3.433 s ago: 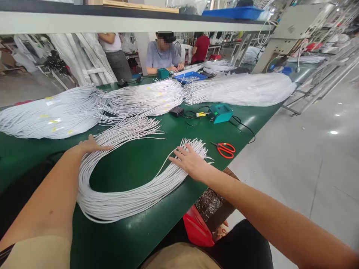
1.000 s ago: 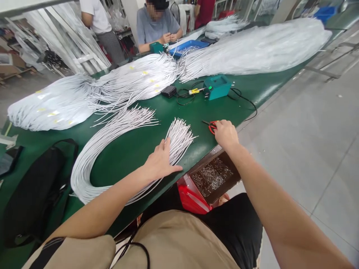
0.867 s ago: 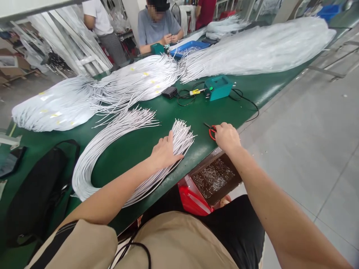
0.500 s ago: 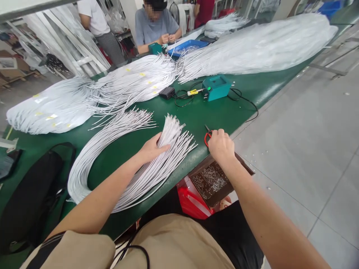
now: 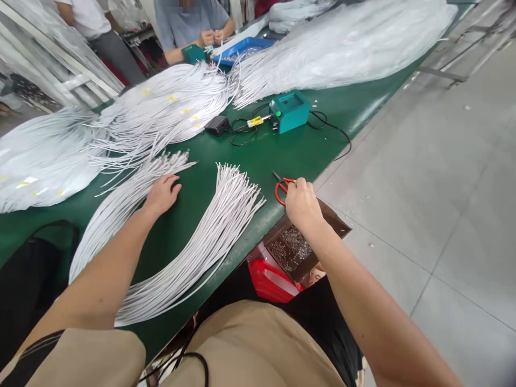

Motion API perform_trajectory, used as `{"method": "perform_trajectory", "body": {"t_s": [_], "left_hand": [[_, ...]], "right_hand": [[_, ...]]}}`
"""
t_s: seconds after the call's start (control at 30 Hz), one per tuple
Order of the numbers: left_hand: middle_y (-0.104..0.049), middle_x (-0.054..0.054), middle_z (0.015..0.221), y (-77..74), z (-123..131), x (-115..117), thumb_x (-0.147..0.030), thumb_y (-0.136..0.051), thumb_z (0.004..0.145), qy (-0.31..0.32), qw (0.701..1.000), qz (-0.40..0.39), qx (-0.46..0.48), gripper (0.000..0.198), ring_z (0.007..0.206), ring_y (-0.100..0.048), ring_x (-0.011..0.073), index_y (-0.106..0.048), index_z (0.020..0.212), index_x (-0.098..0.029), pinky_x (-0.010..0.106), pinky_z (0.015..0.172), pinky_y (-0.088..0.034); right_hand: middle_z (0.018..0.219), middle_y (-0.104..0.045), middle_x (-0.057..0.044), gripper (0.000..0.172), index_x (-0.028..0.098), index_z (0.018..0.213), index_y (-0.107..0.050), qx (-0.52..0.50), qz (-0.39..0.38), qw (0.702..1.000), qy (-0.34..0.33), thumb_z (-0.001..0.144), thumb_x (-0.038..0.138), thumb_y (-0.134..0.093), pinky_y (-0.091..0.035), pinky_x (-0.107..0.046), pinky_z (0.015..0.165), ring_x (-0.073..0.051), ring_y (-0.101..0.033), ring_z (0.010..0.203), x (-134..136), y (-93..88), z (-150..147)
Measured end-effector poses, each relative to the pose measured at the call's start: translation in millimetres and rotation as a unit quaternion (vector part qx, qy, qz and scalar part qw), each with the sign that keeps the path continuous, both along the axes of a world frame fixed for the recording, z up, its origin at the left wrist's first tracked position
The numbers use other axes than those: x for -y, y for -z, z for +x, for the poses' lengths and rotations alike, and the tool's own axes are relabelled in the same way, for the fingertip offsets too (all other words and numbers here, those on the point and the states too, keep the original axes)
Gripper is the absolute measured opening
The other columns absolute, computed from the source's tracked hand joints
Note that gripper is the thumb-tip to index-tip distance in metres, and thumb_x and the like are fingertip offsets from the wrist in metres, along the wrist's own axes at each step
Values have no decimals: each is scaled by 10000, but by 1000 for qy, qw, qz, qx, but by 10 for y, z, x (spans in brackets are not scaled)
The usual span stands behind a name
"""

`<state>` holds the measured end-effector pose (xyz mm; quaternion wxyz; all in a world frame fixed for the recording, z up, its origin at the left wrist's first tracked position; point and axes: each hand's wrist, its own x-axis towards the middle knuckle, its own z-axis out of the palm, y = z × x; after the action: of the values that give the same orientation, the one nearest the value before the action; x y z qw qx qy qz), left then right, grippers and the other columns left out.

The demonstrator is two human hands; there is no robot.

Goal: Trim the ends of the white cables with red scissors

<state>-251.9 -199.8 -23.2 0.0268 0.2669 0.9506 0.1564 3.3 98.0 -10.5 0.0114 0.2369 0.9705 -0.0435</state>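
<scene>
A bundle of white cables curves in a U on the green table, both cut ends facing away from me. My left hand lies at the inner edge of the far-side end of the bundle, thumb and fingers apart; whether it presses on the cables I cannot tell. By the table's edge, my right hand grips small red-handled scissors by one handle loop. Their dark blades point away to the left. The near-side cable ends stand fanned out between my hands, touched by neither.
Beyond the bundle sit a teal machine, a yellow-handled tool and a black box with cords. Larger wrapped cable bundles lie behind. A brown tray of clippings is below the edge. A co-worker sits opposite near a blue tray.
My left hand has let go of the near-side cable ends and moved left to the far-side end. My right hand keeps the scissors. The view has shifted slightly.
</scene>
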Motion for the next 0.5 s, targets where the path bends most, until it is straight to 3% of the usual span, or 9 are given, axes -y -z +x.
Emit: {"method": "perform_trajectory", "body": {"t_s": [0.13,0.2,0.23,0.33,0.4,0.43,0.5], "left_hand": [[-418,159,1457,-162,-113,-69,-334,-429,895,-22,998,-61,21,510,1368,-343,292,-492,1291,-18,460,1148,-221],[-478,181,1413,-292,-60,-123,-337,-539,841,-17,993,-103,62,548,1334,-393,331,-520,1266,10,507,1127,-243],[-540,178,1357,-366,1,-154,-358,-583,815,-9,989,-121,88,565,1280,-460,338,-545,1254,-5,516,1099,-293],[-657,84,1229,-597,310,-243,-480,-576,818,36,979,-135,146,583,1137,-595,257,-556,1299,-151,444,1028,-412],[-658,37,1244,-724,585,-290,-485,-579,816,64,979,-122,150,545,1135,-600,220,-567,1291,-219,403,1039,-410],[-651,24,1257,-768,732,-310,-483,-564,826,78,981,-103,143,533,1140,-598,206,-558,1301,-241,384,1040,-411],[-630,37,1290,-804,1027,-349,-515,-541,833,121,983,-50,127,563,1157,-592,208,-539,1324,-239,368,1038,-418]], "right_hand": [[1098,-519,-203,307,28,1071,-586,-22,-40,999,16,845,49,-380,-447,-361,840,-272,-534,973,31,17,6],[1103,-523,-189,289,43,1057,-598,-33,-75,996,24,835,61,-414,-457,-343,813,-252,-561,938,51,8,31],[1115,-524,-185,283,49,1049,-605,-42,-93,995,24,826,65,-431,-462,-338,800,-243,-572,922,60,-3,58],[1100,-560,-164,250,66,1000,-633,-81,-171,981,49,796,91,-489,-472,-333,777,-212,-591,865,103,-59,223],[985,-621,-113,238,97,991,-650,-120,-282,949,77,793,126,-520,-481,-327,771,-188,-596,827,172,-129,415],[900,-645,-75,254,122,1022,-647,-144,-362,917,89,798,143,-527,-489,-319,762,-172,-598,804,230,-181,531],[808,-659,-26,315,160,1121,-602,-190,-542,815,77,832,140,-479,-509,-288,706,-129,-601,731,413,-324,780]]}}
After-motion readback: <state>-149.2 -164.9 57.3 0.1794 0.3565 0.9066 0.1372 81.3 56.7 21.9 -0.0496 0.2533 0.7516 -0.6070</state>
